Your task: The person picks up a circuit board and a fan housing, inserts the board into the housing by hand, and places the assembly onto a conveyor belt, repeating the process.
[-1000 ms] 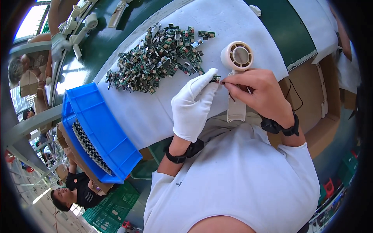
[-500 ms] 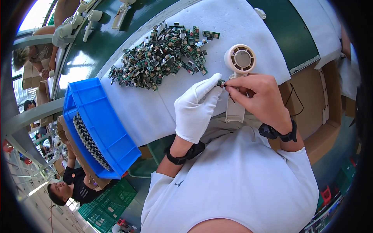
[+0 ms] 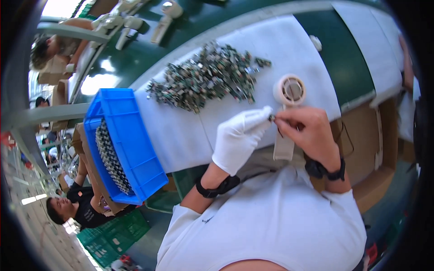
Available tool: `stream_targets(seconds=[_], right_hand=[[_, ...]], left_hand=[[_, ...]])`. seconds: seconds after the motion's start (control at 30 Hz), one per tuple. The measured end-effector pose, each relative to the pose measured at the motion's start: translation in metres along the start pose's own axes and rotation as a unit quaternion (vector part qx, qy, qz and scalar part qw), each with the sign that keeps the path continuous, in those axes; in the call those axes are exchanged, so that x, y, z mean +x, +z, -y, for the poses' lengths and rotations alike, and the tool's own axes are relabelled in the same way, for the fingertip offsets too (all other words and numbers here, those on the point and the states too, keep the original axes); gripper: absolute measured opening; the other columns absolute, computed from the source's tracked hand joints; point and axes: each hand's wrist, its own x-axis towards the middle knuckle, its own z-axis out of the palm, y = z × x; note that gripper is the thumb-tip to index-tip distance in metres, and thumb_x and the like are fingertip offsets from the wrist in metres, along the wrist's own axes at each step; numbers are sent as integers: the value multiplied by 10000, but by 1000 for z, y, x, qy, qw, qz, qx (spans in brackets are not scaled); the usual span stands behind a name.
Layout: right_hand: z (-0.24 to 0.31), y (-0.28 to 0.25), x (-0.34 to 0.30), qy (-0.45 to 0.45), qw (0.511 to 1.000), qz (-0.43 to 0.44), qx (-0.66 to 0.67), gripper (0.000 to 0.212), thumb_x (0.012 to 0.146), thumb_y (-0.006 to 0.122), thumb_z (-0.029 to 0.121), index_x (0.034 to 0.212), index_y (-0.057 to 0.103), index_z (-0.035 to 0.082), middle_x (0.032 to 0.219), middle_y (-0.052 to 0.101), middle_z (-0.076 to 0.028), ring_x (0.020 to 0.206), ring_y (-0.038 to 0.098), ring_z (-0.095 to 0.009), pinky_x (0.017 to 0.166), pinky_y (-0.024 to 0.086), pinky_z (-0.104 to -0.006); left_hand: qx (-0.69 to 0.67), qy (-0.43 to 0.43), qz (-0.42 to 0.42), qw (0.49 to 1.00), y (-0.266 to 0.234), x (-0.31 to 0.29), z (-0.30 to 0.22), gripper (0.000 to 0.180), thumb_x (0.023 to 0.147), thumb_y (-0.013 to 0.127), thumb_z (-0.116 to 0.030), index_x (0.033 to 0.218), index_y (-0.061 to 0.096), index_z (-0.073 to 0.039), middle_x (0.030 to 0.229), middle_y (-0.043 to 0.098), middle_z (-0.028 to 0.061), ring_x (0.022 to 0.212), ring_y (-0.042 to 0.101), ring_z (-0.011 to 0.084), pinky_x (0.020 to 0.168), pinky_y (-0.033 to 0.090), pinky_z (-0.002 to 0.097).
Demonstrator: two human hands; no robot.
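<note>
My left hand (image 3: 237,142), in a white glove, is closed with its fingertips pinching a small circuit board (image 3: 271,118). The bare thumb and forefinger of my right hand (image 3: 311,132) pinch the same board from the other side; most of it is hidden by the fingers. Just beyond and below my right hand lies a cream handheld fan housing (image 3: 280,91), its round grilled head showing past the fingers and its handle pointing toward me. Farther off to the left, a heap of small green circuit boards (image 3: 205,79) covers part of the white work sheet (image 3: 181,140).
A blue plastic bin (image 3: 138,147) stands at the left, with rows of small parts (image 3: 110,158) beside its wall. Several cream fan pieces (image 3: 169,10) lie on the green table at the far left. An open cardboard box (image 3: 368,144) is at my right. Other people sit at the left.
The whole view has shifted, so the table things appear lower and farther right. Both hands keep their pinch on the small circuit board over the fan handle.
</note>
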Motion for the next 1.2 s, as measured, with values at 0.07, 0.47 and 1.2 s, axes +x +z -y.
stream_targets(seconds=[0.07,0.47,1.2], right_hand=[[-5,-3,-1,-7,1000,-13,11,108,822,782,69,923,764,33,690,670,-62,546,569,-107,534,449,-262],[-29,-1,-9,-7,998,-2,69,162,742,864,78,888,792,79,697,680,-58,547,575,-121,509,435,-262],[-39,-3,-1,-39,995,25,87,209,726,853,35,914,779,88,724,683,-47,547,583,-172,520,451,-284]], left_hand=[[-80,-52,42,995,1,1,0,309,901,728,7,1209,718,-18,1138,724,71,1016,671,125,903,544,264],[-200,-204,126,950,-4,0,6,301,938,707,-53,1238,712,-60,1139,730,43,1044,659,102,949,545,271],[-124,-126,113,978,1,-5,4,323,926,703,-35,1237,720,-118,1116,730,79,964,707,153,885,596,292]])
